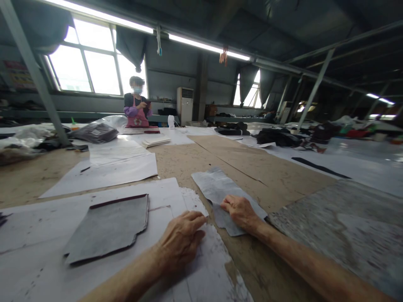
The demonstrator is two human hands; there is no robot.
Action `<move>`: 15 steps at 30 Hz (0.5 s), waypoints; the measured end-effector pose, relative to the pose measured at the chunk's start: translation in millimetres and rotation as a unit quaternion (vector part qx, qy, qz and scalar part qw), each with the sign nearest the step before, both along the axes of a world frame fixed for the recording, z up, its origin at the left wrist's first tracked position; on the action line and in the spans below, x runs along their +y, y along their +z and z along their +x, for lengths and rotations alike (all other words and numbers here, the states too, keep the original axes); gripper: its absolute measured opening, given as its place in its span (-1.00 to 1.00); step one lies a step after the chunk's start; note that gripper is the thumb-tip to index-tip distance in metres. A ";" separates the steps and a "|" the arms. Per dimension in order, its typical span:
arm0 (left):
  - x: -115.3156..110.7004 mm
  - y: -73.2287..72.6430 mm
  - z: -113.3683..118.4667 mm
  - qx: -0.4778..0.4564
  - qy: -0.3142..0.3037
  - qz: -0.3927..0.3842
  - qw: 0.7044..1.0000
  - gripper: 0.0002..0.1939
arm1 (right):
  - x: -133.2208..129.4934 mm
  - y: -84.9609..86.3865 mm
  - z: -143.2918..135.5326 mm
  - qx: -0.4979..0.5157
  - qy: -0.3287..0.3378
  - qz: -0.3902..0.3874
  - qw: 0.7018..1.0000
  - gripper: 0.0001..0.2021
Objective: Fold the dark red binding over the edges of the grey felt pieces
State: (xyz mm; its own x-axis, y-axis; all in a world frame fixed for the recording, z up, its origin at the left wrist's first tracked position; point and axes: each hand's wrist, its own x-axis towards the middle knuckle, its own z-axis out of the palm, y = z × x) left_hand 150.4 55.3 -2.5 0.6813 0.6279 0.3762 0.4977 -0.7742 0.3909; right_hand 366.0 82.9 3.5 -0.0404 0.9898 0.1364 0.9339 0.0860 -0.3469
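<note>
My right hand (241, 212) rests on a thin grey sheet of material (217, 184), its fingers bent and pressed together on the sheet. That sheet lies slanting over the brown tabletop, with slightly wavy edges. Over the ragged edge of a white paper (170, 188), my left hand (182, 237) is closed with curled fingers; whatever is in them, if anything, is hidden. Left of it lies a grey cut piece (110, 233) with dark, raised edges and a notched corner, flat on the white paper.
A mottled grey slab (343, 226) covers the table's right side. Farther back are brown card (252, 159), white sheets (119, 167), a wrapped plastic bundle (97, 131) and dark cloth heaps (277, 136). Across the table stands a person in a pink apron (138, 111). Metal posts (34, 71) rise at both sides.
</note>
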 end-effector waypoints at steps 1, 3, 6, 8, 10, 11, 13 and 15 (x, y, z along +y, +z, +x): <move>2.6 -0.3 5.6 0.007 -0.006 0.002 1.000 -0.71 | 0.5 0.8 1.1 0.008 -0.002 -0.005 1.000 -0.78; 6.8 -0.6 16.0 0.022 -0.014 0.008 1.000 -0.72 | 1.3 1.9 3.6 0.027 -0.005 -0.015 1.000 -0.78; 14.0 -1.2 28.9 0.042 -0.004 0.019 0.999 -0.77 | 2.7 1.6 7.0 0.059 -0.005 -0.024 0.998 -0.77; 20.6 -2.1 35.4 0.055 0.012 0.025 0.998 -0.81 | 4.1 0.3 7.9 0.086 -0.005 -0.025 0.996 -0.77; 27.3 -3.4 40.3 0.068 0.036 0.025 0.997 -0.83 | 5.4 -0.8 7.8 0.117 -0.007 -0.027 0.993 -0.77; 30.1 -4.2 42.1 0.075 0.050 0.022 0.996 -0.82 | 5.7 -0.8 7.9 0.136 -0.010 -0.030 0.990 -0.77; 33.7 -5.8 44.8 0.088 0.075 0.006 0.993 -0.81 | 5.6 1.3 9.8 0.181 -0.020 -0.040 0.983 -0.77; 35.4 -7.6 46.2 0.100 0.093 -0.018 0.991 -0.80 | 5.2 7.1 15.6 0.237 -0.041 -0.040 0.970 -0.75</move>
State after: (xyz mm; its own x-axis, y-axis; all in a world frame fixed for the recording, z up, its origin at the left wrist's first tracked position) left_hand 196.6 90.7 -10.1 0.6113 0.7600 0.2206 0.7003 -0.6493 0.2966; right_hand 381.6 88.1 10.6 0.0878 0.9952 0.0436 0.6698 -0.0266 -0.7421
